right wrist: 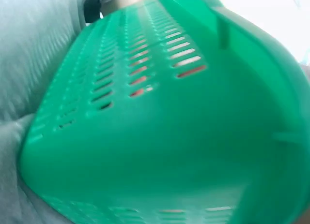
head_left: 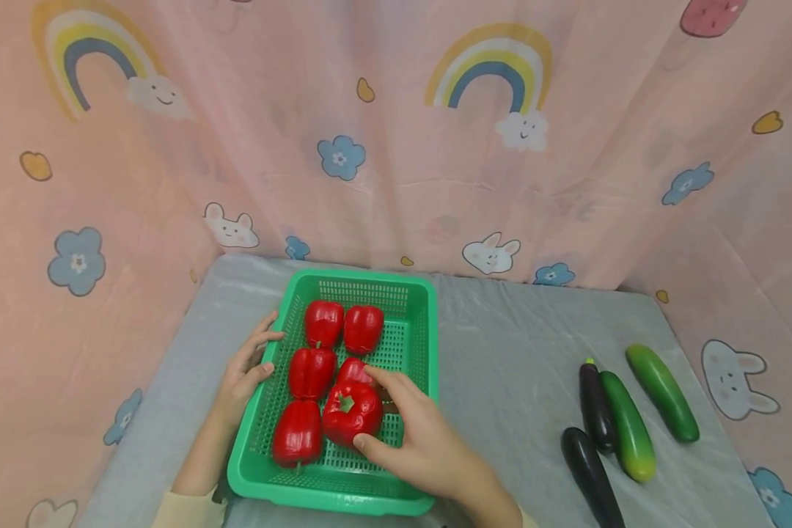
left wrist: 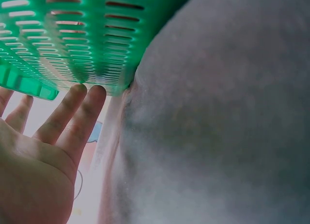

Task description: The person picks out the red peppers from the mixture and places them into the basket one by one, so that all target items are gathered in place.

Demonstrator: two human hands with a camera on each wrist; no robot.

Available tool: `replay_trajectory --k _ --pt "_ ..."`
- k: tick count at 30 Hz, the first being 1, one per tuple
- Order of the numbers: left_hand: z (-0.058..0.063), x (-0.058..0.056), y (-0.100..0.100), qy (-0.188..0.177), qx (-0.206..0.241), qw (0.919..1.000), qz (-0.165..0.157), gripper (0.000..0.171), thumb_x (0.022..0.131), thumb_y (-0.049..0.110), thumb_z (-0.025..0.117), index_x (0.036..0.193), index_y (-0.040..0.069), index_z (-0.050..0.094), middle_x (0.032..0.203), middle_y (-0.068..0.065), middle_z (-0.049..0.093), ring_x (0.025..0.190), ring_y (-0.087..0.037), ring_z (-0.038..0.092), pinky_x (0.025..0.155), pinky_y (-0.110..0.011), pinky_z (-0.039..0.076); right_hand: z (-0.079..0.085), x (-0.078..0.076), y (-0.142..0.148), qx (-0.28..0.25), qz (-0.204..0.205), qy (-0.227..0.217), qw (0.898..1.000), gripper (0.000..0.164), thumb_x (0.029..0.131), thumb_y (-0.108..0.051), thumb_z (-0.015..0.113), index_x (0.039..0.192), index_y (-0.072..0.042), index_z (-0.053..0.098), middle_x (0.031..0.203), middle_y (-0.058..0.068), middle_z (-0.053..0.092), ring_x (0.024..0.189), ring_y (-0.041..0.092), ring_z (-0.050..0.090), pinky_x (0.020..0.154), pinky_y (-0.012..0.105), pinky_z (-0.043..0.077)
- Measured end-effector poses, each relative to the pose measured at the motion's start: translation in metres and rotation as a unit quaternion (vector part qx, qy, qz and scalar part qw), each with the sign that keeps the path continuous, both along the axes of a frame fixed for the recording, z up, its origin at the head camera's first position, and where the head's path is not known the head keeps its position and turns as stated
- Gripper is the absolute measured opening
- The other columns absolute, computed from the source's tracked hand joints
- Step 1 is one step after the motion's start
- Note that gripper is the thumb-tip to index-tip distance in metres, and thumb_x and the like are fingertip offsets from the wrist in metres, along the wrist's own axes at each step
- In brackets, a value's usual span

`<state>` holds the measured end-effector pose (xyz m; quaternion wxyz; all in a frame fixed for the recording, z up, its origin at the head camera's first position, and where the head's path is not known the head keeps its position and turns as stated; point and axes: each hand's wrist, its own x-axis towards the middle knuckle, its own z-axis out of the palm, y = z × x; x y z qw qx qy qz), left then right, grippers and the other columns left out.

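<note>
A green perforated basket (head_left: 430,323) stands on the grey cloth with several red bell peppers in it. My right hand (head_left: 429,436) reaches over the basket's near right side and grips a red bell pepper (head_left: 353,414), its thumb at the near side and fingers at the far side. That pepper's green stem points up at the head camera. Behind it, another pepper (head_left: 353,370) is partly covered. Against the basket's left side, my left hand (head_left: 243,372) rests with extended fingers; the left wrist view shows fingertips (left wrist: 98,94) at the slotted wall. The right wrist view shows only the basket's outside wall (right wrist: 145,146) clearly.
To the right on the grey cloth (head_left: 501,367) lie two dark eggplants (head_left: 597,407) and two green cucumber-like vegetables (head_left: 662,392). A pink patterned curtain (head_left: 396,205) hangs behind the table and along its sides.
</note>
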<state>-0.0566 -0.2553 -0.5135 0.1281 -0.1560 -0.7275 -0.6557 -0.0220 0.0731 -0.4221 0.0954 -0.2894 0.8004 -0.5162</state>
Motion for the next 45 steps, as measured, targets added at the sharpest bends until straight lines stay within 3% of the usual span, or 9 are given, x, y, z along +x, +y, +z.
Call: replay_trajectory --k 4,7,10,14,15,19,24,34,45 --pt "0.0 0.0 -0.001 0.001 0.01 0.9999 -0.006 0.043 0.1 -0.009 0.047 0.142 -0.017 0.053 0.175 -0.018 0.033 0.159 -0.02 0.035 0.117 -0.025 0.036 -0.001 -0.001 -0.007 0.009 0.008 -0.021 1.0 0.084 0.094 -0.035 0.083 0.166 -0.02 0.042 0.143 -0.015 0.057 0.129 0.011 0.058 0.099 0.035 0.059" --pt "-0.001 0.0 -0.001 0.0 0.006 1.0 -0.005 0.043 0.1 -0.009 0.048 0.142 -0.016 0.053 0.175 -0.018 0.033 0.16 -0.021 0.033 0.12 -0.027 0.03 -0.001 -0.002 -0.011 0.02 0.012 -0.029 0.999 0.085 0.094 -0.038 0.082 0.166 -0.024 0.04 0.142 -0.014 0.058 0.127 0.011 0.058 0.098 0.033 0.059" --pt "-0.001 0.0 -0.002 -0.002 -0.005 1.0 0.0 0.043 0.1 -0.008 0.049 0.142 -0.015 0.054 0.175 -0.019 0.034 0.161 -0.021 0.032 0.127 -0.052 0.022 -0.002 -0.004 -0.013 0.035 0.022 -0.035 0.999 0.085 0.095 -0.039 0.081 0.167 -0.024 0.039 0.143 -0.011 0.06 0.123 0.01 0.061 0.096 0.031 0.059" --pt "-0.001 -0.001 -0.002 0.001 -0.015 0.9999 0.004 0.043 0.099 -0.008 0.05 0.141 -0.015 0.055 0.174 -0.02 0.034 0.16 -0.02 0.032 0.116 -0.082 0.015 -0.004 -0.006 -0.016 0.071 0.038 -0.045 0.996 0.086 0.094 -0.039 0.081 0.167 -0.02 0.04 0.142 -0.005 0.063 0.117 0.01 0.066 0.09 0.029 0.06" --pt "-0.001 -0.002 -0.002 0.002 -0.017 0.9998 0.005 0.043 0.099 -0.008 0.05 0.141 -0.015 0.055 0.174 -0.021 0.034 0.16 -0.02 0.032 0.116 -0.082 0.015 -0.004 -0.007 -0.016 0.085 0.039 -0.046 0.995 0.086 0.094 -0.04 0.081 0.166 -0.019 0.041 0.143 -0.004 0.063 0.118 0.011 0.066 0.089 0.03 0.06" --pt "-0.001 -0.002 -0.001 0.001 -0.02 0.9998 0.005 0.043 0.1 -0.008 0.05 0.142 -0.014 0.055 0.174 -0.019 0.034 0.16 -0.02 0.033 0.123 -0.063 0.023 -0.005 -0.007 -0.018 0.134 0.04 -0.046 0.989 0.085 0.092 -0.045 0.081 0.163 -0.016 0.046 0.146 -0.002 0.063 0.127 0.019 0.063 0.087 0.033 0.062" --pt "-0.001 -0.001 -0.001 0.005 -0.013 0.9999 -0.002 0.044 0.1 -0.009 0.048 0.142 -0.014 0.054 0.175 -0.019 0.033 0.159 -0.021 0.034 0.114 -0.028 0.035 -0.008 -0.007 -0.021 0.159 0.041 -0.047 0.985 0.082 0.092 -0.048 0.078 0.161 -0.015 0.049 0.145 -0.002 0.065 0.127 0.02 0.063 0.087 0.035 0.062" --pt "0.001 0.0 0.0 0.006 -0.006 0.9999 -0.01 0.044 0.099 -0.011 0.047 0.143 -0.016 0.052 0.176 -0.02 0.031 0.159 -0.02 0.033 0.107 -0.031 0.036 -0.009 -0.008 -0.023 0.194 0.037 -0.043 0.979 0.079 0.091 -0.044 0.076 0.16 -0.015 0.051 0.132 -0.005 0.07 0.111 0.011 0.066 0.085 0.035 0.061" --pt "0.001 0.0 0.0 0.005 -0.009 0.9999 -0.005 0.044 0.099 -0.011 0.047 0.142 -0.017 0.051 0.175 -0.021 0.032 0.16 -0.019 0.032 0.117 -0.024 0.033 -0.007 -0.01 -0.027 0.231 0.062 -0.07 0.968 0.082 0.093 -0.033 0.067 0.166 -0.009 0.039 0.09 -0.013 0.064 0.072 0.004 0.062 0.065 0.028 0.054"
